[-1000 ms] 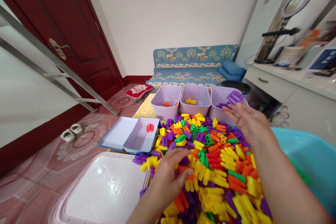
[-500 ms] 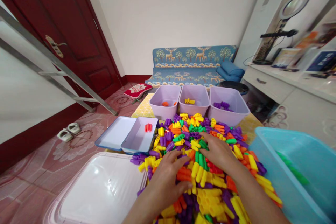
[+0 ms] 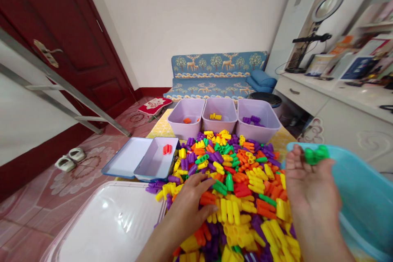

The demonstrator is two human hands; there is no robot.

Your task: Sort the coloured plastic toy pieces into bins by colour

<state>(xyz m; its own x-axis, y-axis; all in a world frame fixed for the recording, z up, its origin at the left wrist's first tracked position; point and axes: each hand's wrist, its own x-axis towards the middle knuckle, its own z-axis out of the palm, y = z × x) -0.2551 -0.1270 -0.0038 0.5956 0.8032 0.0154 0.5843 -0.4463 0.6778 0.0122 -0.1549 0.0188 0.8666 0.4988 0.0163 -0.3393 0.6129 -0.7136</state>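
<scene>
Yellow, purple, green, orange and red plastic pieces [image 3: 230,211] lie in a large heap on the table. My left hand [image 3: 187,204] rests palm down on the heap, fingers apart, beside orange and green pieces. Palm up at the right, my right hand [image 3: 311,196] has green pieces [image 3: 316,154] between its fingers and thumb, over the near rim of a blue bin [image 3: 365,192]. Behind the heap stand three lilac bins: the left one [image 3: 186,130] with orange pieces, the middle one [image 3: 219,126] with yellow, the right one [image 3: 260,131] with purple.
A shallow tray [image 3: 156,163] with red pieces stands left of the heap beside a similar flat tray or lid [image 3: 127,157]. A translucent white lid [image 3: 113,221] lies nearer. Beyond are a blue sofa [image 3: 215,69], a ladder [image 3: 76,102] and a white counter [image 3: 331,88].
My right hand has moved from the heap to the blue bin and turned palm up, with green pieces. My left hand stays on the heap. The view has shifted slightly.
</scene>
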